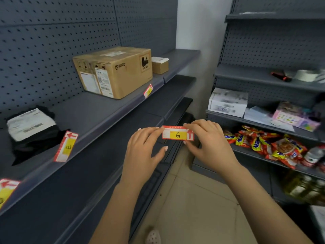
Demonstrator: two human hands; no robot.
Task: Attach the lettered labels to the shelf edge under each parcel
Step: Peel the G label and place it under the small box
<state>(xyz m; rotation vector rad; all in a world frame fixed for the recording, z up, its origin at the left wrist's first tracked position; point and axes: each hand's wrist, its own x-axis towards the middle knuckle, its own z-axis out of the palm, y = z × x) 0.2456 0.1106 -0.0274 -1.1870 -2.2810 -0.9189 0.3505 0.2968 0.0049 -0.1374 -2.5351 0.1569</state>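
Note:
Between both hands I hold a red, white and yellow label marked G in front of the shelves. My left hand pinches its left end, and my right hand pinches its right end. On the grey shelf edge, a label marked E hangs under a black bagged parcel. Another label hangs under the big cardboard box. A small cardboard box stands further right with no label below it. A third label shows at the far left edge.
A second grey shelving unit stands to the right with a white box, red snack packets, bottles and a tape roll. Lower shelves on the left are dark. Beige floor tiles lie below.

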